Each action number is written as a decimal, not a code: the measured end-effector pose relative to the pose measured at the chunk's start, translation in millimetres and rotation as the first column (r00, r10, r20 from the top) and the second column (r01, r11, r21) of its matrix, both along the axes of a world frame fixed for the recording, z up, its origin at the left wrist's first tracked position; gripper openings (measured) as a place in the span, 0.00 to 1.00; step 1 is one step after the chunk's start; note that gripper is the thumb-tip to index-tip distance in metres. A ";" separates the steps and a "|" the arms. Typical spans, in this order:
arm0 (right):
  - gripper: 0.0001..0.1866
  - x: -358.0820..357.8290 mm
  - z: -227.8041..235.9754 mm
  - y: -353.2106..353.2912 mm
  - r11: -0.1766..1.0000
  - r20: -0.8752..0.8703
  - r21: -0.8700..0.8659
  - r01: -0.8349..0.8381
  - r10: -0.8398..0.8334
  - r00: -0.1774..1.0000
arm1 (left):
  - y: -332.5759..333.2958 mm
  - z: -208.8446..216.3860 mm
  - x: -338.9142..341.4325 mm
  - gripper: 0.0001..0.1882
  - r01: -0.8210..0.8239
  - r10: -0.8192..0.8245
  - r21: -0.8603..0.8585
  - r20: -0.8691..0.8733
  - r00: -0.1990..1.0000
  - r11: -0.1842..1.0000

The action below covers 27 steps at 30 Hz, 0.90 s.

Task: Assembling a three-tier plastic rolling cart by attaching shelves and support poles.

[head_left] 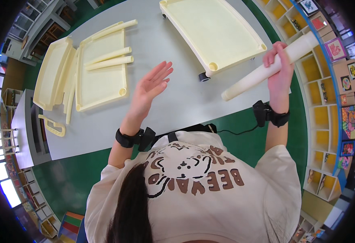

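Note:
My right hand (279,69) grips a long cream plastic tube (250,81) near its middle, holding it slanted above the right edge of the grey table (165,44). My left hand (152,84) hovers open over the table's middle, fingers spread, holding nothing. A cream tray on small black wheels (212,28) lies on the table just beyond the tube. Both wrists wear black bands.
At the table's left lie two more cream trays (100,81) (54,73), the nearer one with three tubes (109,60) on it, and a cream handle piece (52,125) near the edge. Yellow cubby shelves (323,105) line the right side. The floor is green.

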State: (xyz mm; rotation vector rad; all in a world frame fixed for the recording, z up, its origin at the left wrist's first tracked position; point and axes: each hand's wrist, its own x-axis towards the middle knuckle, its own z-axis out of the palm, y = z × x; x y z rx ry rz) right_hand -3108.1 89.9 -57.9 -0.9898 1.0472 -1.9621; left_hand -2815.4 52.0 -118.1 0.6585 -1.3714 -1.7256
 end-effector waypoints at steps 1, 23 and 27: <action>0.07 -4.8 3.8 -2.8 0.999 0.015 -0.043 -0.009 0.010 1.000 | -1.1 -1.4 -0.6 0.25 -0.004 0.005 -0.015 0.038 0.999 1.000; 0.10 0.3 -24.8 -106.9 0.874 -0.087 -0.018 -0.486 0.483 0.871 | -46.7 -127.9 -92.1 0.22 0.003 -0.061 0.105 0.552 0.832 0.994; 0.09 -1.1 -32.4 -104.2 0.877 -0.106 0.015 -0.480 0.479 0.871 | -66.9 -143.6 -101.3 0.28 0.022 -0.137 0.293 0.378 0.916 0.956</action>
